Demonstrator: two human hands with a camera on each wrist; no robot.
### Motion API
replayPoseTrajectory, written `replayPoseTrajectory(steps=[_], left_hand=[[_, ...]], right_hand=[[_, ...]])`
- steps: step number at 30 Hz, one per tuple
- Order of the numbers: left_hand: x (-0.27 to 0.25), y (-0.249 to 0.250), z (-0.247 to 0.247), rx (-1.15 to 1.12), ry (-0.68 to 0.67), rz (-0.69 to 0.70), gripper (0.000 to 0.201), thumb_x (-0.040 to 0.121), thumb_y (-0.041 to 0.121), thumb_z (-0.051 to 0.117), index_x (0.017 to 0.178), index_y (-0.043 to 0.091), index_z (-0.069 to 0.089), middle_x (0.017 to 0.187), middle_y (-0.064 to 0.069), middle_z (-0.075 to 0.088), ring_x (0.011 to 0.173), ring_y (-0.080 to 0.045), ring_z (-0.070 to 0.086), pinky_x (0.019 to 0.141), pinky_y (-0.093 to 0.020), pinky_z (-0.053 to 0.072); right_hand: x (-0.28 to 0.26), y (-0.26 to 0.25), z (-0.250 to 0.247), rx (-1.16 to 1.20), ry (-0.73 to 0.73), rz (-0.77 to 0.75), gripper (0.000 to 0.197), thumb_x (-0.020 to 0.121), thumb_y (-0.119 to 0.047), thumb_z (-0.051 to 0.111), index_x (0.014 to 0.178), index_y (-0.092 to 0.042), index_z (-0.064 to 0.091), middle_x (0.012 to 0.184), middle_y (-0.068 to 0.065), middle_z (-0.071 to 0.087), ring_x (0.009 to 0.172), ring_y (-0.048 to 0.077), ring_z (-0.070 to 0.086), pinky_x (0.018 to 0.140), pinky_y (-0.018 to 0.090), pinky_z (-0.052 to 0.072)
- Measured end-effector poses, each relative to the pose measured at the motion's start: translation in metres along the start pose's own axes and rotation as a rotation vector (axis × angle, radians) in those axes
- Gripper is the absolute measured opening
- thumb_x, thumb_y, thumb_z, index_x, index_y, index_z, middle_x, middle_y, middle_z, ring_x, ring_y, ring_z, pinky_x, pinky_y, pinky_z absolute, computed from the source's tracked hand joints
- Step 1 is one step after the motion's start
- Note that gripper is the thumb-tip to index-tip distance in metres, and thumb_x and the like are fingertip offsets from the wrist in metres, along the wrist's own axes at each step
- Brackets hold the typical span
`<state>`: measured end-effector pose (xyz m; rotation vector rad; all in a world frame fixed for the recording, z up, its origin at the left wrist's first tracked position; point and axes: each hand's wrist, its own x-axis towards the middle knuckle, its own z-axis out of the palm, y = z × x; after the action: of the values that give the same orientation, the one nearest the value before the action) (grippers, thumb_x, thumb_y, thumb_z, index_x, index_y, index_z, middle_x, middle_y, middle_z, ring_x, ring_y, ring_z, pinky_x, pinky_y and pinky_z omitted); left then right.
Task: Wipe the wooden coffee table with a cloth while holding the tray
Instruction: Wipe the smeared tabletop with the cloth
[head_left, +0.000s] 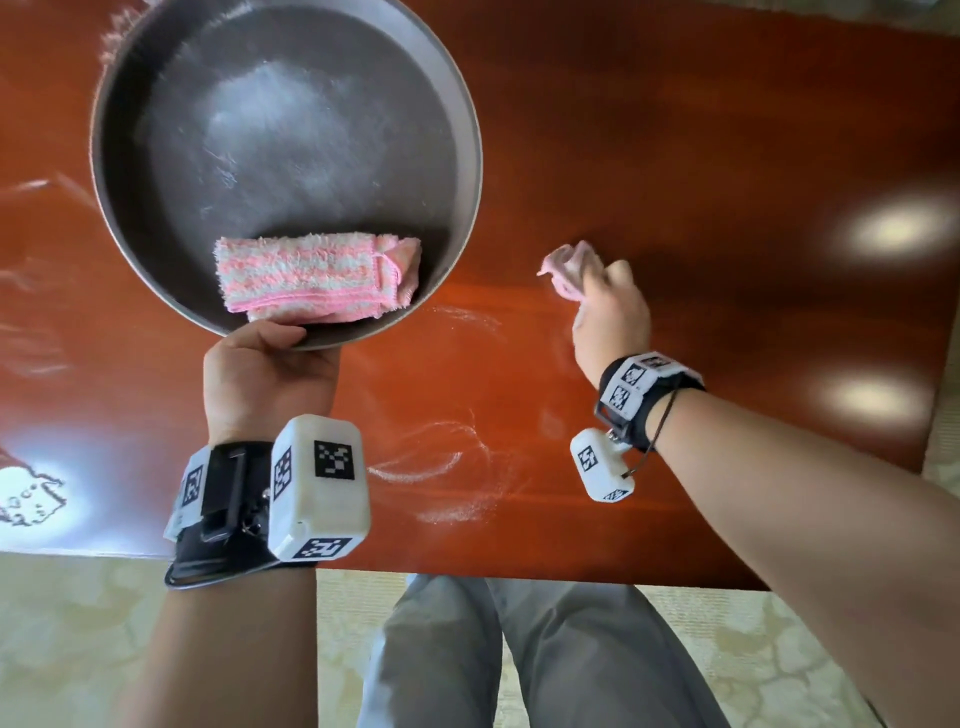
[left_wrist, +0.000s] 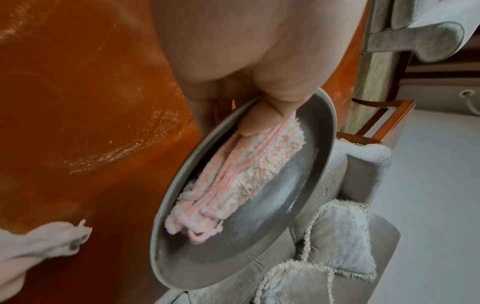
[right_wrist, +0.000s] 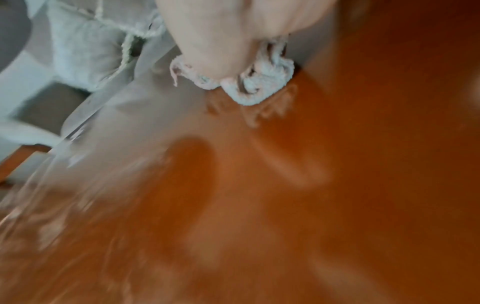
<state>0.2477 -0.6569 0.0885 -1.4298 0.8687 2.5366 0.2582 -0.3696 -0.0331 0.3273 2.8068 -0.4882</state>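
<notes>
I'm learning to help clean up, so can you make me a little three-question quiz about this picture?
1. True or false: the folded striped towel lies in the round tray.
2. Which hand grips the tray: A) left hand, B) right hand?
3. Fill in: the right hand holds a crumpled ____ against the wooden table.

Key: 1 true; 2 A; 3 cloth.
</notes>
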Motion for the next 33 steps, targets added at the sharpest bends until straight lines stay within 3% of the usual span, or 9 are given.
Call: replayPoseTrajectory(steps=[5, 9, 12, 18, 21, 23, 26, 29, 33], left_hand=[[-0.003, 0.012, -0.021, -0.032, 0.018, 0.018, 0.021, 0.027, -0.008, 0.048, 0.042, 0.007, 0.054, 0.055, -0.004, 0.06, 0.057, -0.022, 0.066, 0.074, -0.033, 0.06], [-0.006, 0.022, -0.043, -0.019, 0.056, 0.047, 0.027, 0.023, -0.006, 0.052, 0.047, 0.007, 0.056, 0.067, -0.008, 0.063, 0.07, -0.028, 0.069, 0.096, -0.041, 0.054], [-0.011, 0.028, -0.056, -0.046, 0.086, 0.058, 0.029, 0.023, -0.007, 0.051, 0.048, 0.006, 0.054, 0.065, -0.008, 0.063, 0.066, -0.027, 0.069, 0.094, -0.04, 0.054], [-0.017, 0.035, -0.064, -0.167, 0.075, 0.069, 0.029, 0.022, -0.01, 0.047, 0.047, 0.005, 0.052, 0.06, -0.006, 0.062, 0.058, -0.025, 0.068, 0.065, -0.039, 0.061], [-0.011, 0.038, -0.073, -0.249, 0.075, 0.072, 0.052, 0.024, -0.013, 0.048, 0.072, 0.005, 0.055, 0.08, -0.012, 0.067, 0.077, -0.032, 0.071, 0.073, -0.047, 0.061], [-0.01, 0.04, -0.078, -0.273, 0.088, 0.077, 0.05, 0.025, -0.014, 0.049, 0.071, 0.005, 0.055, 0.082, -0.013, 0.067, 0.08, -0.033, 0.07, 0.077, -0.048, 0.06], [-0.013, 0.043, -0.083, -0.25, 0.097, 0.09, 0.03, 0.023, -0.011, 0.048, 0.048, 0.005, 0.054, 0.068, -0.009, 0.066, 0.068, -0.029, 0.071, 0.077, -0.045, 0.06], [-0.015, 0.045, -0.09, -0.241, 0.105, 0.08, 0.028, 0.024, -0.011, 0.049, 0.046, 0.004, 0.056, 0.069, -0.009, 0.065, 0.068, -0.029, 0.07, 0.075, -0.042, 0.061], [-0.016, 0.044, -0.098, -0.258, 0.156, 0.077, 0.027, 0.051, -0.011, 0.036, 0.044, 0.006, 0.056, 0.064, -0.007, 0.061, 0.064, -0.026, 0.067, 0.083, -0.042, 0.059]], right_hand=[[-0.056, -0.057, 0.036, 0.036, -0.157, -0.302, 0.052, 0.082, -0.001, 0.057, 0.13, -0.02, 0.054, 0.092, 0.0, 0.045, 0.075, 0.016, 0.049, 0.053, 0.028, 0.037], [-0.098, -0.084, 0.064, 0.063, -0.302, -0.532, 0.051, 0.076, 0.003, 0.055, 0.123, -0.014, 0.06, 0.093, 0.004, 0.05, 0.077, 0.024, 0.054, 0.054, 0.038, 0.052], [-0.099, -0.088, 0.063, 0.063, -0.307, -0.588, 0.048, 0.078, 0.004, 0.056, 0.122, -0.015, 0.062, 0.089, 0.003, 0.048, 0.07, 0.02, 0.049, 0.054, 0.038, 0.051], [-0.035, -0.063, 0.014, 0.151, -0.013, -0.277, 0.063, 0.083, -0.002, 0.047, 0.141, -0.027, 0.05, 0.101, 0.01, 0.049, 0.075, 0.026, 0.052, 0.061, 0.034, 0.047], [0.003, -0.043, -0.001, 0.134, 0.119, -0.111, 0.065, 0.086, -0.001, 0.046, 0.144, -0.029, 0.047, 0.108, 0.013, 0.05, 0.085, 0.03, 0.055, 0.074, 0.036, 0.047], [0.02, -0.038, -0.002, 0.105, 0.123, -0.052, 0.063, 0.088, -0.002, 0.046, 0.145, -0.03, 0.046, 0.111, 0.013, 0.05, 0.089, 0.032, 0.058, 0.078, 0.039, 0.049], [0.023, -0.044, 0.007, 0.035, 0.095, -0.067, 0.065, 0.087, 0.002, 0.052, 0.144, -0.027, 0.046, 0.111, 0.013, 0.053, 0.091, 0.032, 0.061, 0.077, 0.038, 0.05], [0.017, -0.059, 0.019, 0.028, 0.086, -0.128, 0.065, 0.086, 0.005, 0.055, 0.143, -0.024, 0.047, 0.109, 0.012, 0.055, 0.091, 0.03, 0.062, 0.076, 0.036, 0.051], [0.009, -0.081, 0.033, -0.003, 0.048, -0.205, 0.066, 0.084, 0.005, 0.059, 0.144, -0.02, 0.047, 0.105, 0.011, 0.054, 0.087, 0.028, 0.062, 0.073, 0.035, 0.054]])
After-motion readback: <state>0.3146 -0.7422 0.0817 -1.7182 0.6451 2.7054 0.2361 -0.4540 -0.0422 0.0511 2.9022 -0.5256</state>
